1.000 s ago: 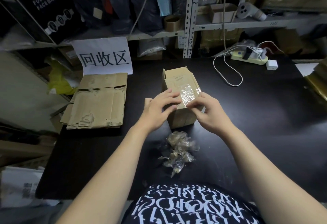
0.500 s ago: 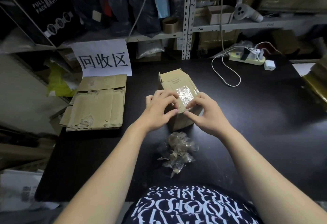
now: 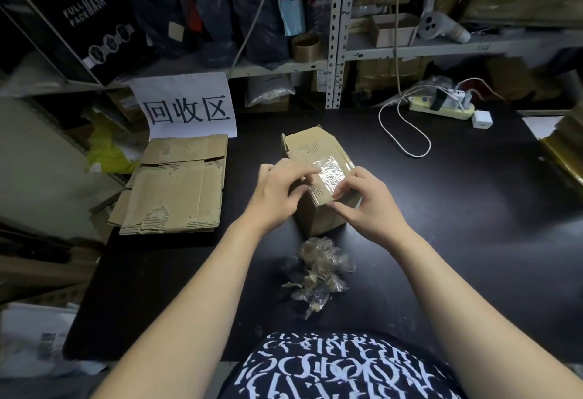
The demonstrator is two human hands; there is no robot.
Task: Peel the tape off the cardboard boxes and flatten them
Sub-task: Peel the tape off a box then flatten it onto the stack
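Left hand point(image 3: 277, 198), right hand point(image 3: 367, 208) — cardboard box point(image 3: 310, 146) gripped between them.

A black table point(image 3: 473, 241) spans the dim room. Behind the table stands a grey metal shelf rack point(image 3: 337, 33) (perforated upright, crammed shelves). A white paper sign point(image 3: 186, 105) hangs at the table's far left corner.

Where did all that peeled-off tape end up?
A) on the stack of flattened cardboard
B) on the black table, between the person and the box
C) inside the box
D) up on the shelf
B: the crumpled tape pile lies on the black table, just on the person's side of the cardboard box.
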